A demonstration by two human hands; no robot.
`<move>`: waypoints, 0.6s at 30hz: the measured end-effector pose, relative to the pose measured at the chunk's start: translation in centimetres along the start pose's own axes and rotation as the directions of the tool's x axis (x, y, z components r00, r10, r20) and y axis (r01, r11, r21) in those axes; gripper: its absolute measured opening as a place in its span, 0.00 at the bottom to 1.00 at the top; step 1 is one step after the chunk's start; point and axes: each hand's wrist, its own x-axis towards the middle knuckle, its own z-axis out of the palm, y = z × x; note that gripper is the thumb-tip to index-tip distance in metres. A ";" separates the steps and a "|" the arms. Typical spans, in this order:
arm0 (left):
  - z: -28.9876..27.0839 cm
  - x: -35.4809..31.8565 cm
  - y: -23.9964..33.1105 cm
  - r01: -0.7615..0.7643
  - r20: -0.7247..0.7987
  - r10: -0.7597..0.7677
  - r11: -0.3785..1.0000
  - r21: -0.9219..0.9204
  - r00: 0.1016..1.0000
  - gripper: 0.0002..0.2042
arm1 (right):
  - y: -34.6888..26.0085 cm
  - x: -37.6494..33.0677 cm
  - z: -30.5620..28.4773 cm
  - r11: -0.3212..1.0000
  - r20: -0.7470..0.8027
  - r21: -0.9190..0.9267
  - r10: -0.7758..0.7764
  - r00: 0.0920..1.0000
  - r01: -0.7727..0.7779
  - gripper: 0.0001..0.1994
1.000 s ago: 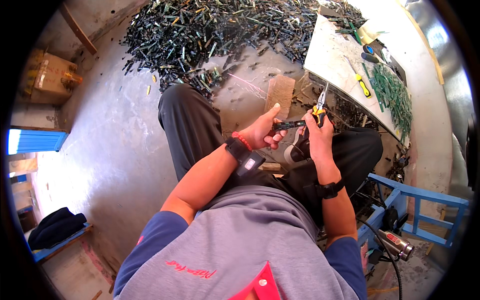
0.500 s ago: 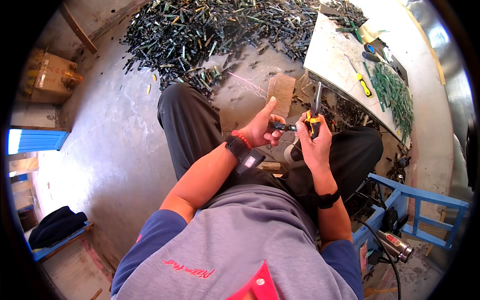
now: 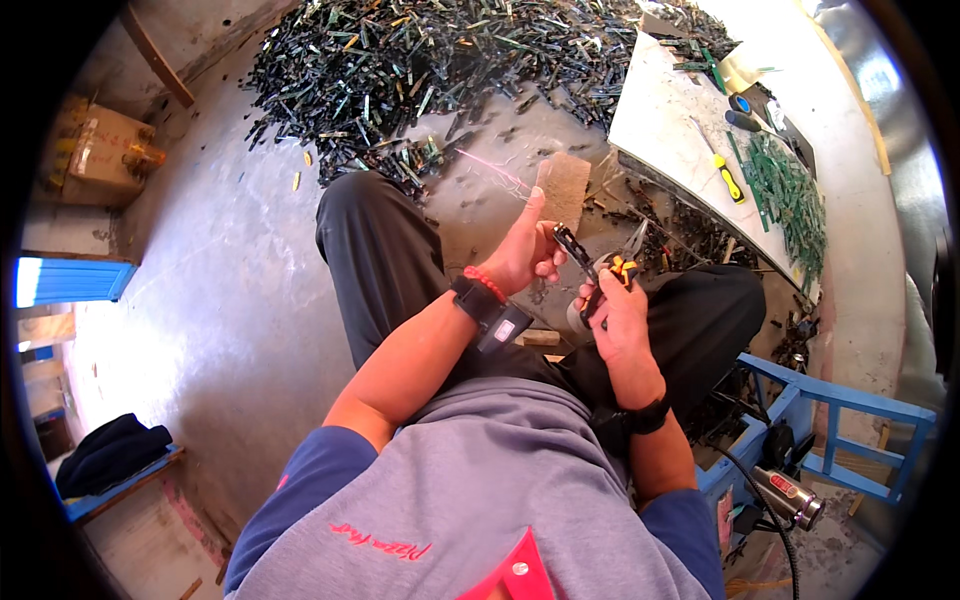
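My left hand (image 3: 522,248) is closed, its thumb pointing up and its curled fingers at the upper end of a small black strip-shaped part (image 3: 573,247). This part slants down to the right, and its lower end reaches my right hand (image 3: 622,318). Wrapped in my right hand are pliers (image 3: 622,268) with orange and black handles; their metal jaws point up and to the right, away from the strip. Whether the right fingertips also pinch the strip is hard to make out. Both hands are above the floor between my knees.
A large heap of dark strips (image 3: 430,80) covers the floor ahead. At the right, a pale board (image 3: 660,110) bears a yellow-handled screwdriver (image 3: 728,180) and green strips (image 3: 785,190). A brown block (image 3: 563,185) lies beyond my hands. A blue stool frame (image 3: 830,390) stands at right.
My right hand has moved down and slightly left, and the pliers have tilted. The black strip has gone from nearly level to slanting. My left hand has barely shifted.
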 end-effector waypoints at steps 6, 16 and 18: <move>0.7 -0.4 -0.4 -0.097 -0.125 0.148 0.932 0.348 0.981 0.37 | 2.6 -0.4 1.0 0.995 -0.030 0.056 0.083 0.996 -0.081 0.03; -0.2 0.7 -0.9 -0.156 -0.220 0.201 0.966 0.208 0.955 0.36 | 3.0 -1.0 2.2 1.000 0.094 -0.026 0.005 0.996 -0.002 0.08; -0.1 0.8 -1.1 -0.142 -0.176 0.163 0.982 0.128 0.971 0.35 | 3.4 -0.6 2.1 0.998 0.040 -0.039 -0.042 0.998 0.043 0.06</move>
